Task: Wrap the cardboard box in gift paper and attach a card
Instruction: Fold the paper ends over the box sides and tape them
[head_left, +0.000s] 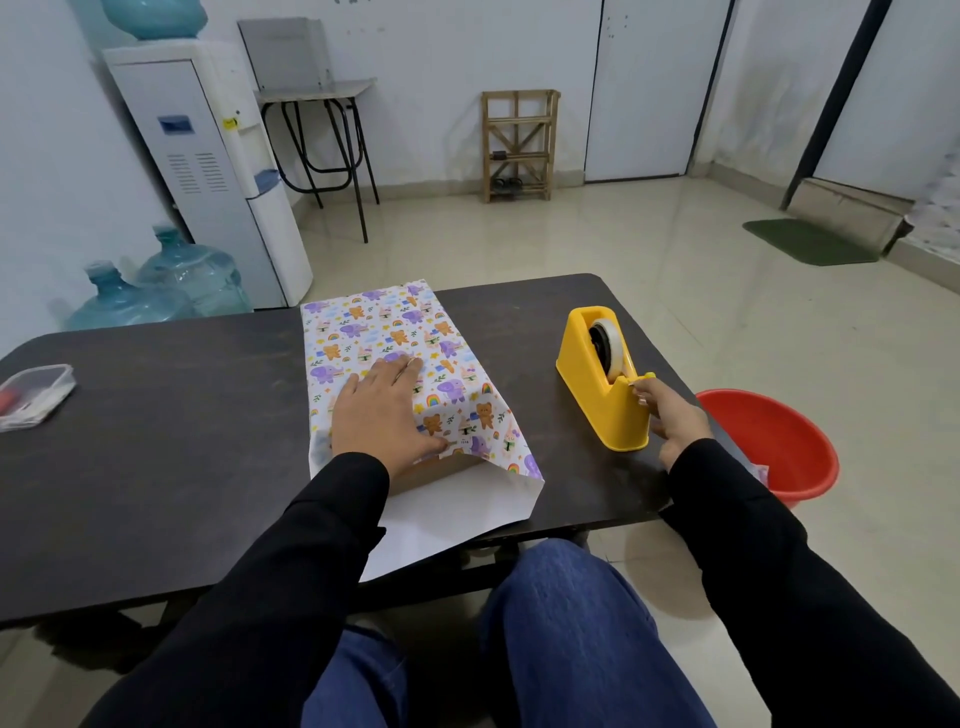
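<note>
Gift paper printed with cartoon animals is folded over the cardboard box in the middle of the dark table. Only a brown strip of the box shows at the near open end, where the paper's white underside sticks out past the table edge. My left hand lies flat on top of the paper, fingers straight, pressing it down. My right hand is at the cutter end of the yellow tape dispenser, thumb and forefinger pinching the tape end there. No card is visible.
A clear plastic container sits at the table's left edge. A red plastic tub stands on the floor to the right of the table. Water bottles and a dispenser stand behind on the left.
</note>
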